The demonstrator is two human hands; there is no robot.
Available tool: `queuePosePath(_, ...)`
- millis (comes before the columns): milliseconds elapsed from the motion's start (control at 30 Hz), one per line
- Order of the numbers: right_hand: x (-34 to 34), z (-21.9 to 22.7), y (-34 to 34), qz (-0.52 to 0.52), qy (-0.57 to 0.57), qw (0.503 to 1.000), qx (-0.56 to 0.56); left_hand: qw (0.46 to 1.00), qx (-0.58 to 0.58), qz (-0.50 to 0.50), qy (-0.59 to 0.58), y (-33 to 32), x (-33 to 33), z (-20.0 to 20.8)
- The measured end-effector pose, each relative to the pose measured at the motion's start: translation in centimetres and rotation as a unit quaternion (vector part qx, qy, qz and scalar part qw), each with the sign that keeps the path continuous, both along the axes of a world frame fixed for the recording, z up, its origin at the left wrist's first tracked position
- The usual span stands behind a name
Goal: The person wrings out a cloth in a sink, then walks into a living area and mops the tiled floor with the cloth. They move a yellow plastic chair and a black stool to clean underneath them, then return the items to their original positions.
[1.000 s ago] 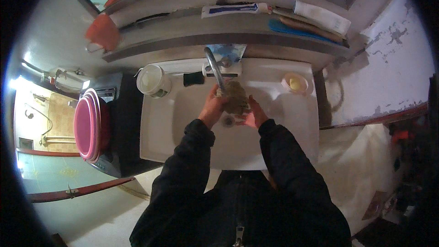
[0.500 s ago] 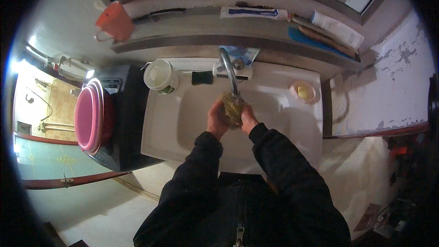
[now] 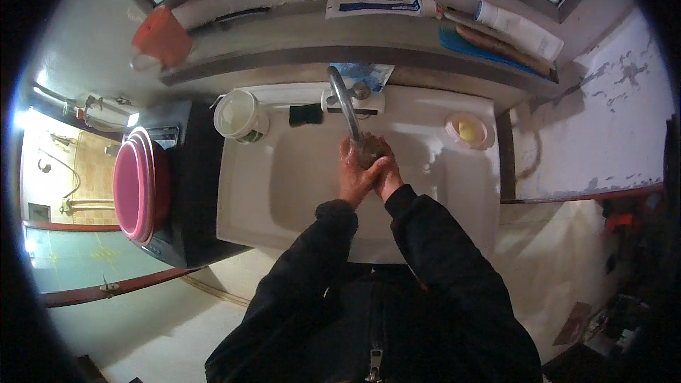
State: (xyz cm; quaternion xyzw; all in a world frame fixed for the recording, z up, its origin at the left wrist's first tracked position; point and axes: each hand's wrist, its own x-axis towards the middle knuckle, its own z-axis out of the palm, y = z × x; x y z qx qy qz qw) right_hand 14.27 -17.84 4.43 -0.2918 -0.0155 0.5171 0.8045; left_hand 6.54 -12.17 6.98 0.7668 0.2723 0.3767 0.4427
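Observation:
Both my hands are closed round a brownish-yellow fibrous clump (image 3: 370, 150), perhaps a scrubber, above the white sink (image 3: 305, 177). My left hand (image 3: 356, 176) wraps it from the left, its thumb side crossing toward the right. My right hand (image 3: 387, 174) cups it from the right and below, the two hands touching. The end of the curved metal faucet (image 3: 345, 103) is right over the clump. Most of the clump is hidden by my fingers.
A white bucket (image 3: 237, 117) and a dark green scouring pad (image 3: 306, 115) sit on the sink's back ledge. At its right is a pink soap dish (image 3: 468, 131). A shelf (image 3: 312, 37) above holds a toothpaste tube (image 3: 383, 8). Pink basins (image 3: 133, 188) stand left.
My hands have closed tighter over the clump, which showed more before. My left hand has moved right, against the right one. The view has shifted slightly.

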Motion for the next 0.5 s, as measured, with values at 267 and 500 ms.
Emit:
queuePosePath(267,-0.7,-3.6,1.6,-0.143,-0.435,0.827,-0.326,0.923,-0.380,0.014,-0.057,1.5,1.2,-2.5)
queuePosePath(500,-0.1,-2.2,-0.2,-0.115,-0.562,0.775,-0.266,0.934,-0.353,-0.015,0.057,3.9,0.8,-6.5)
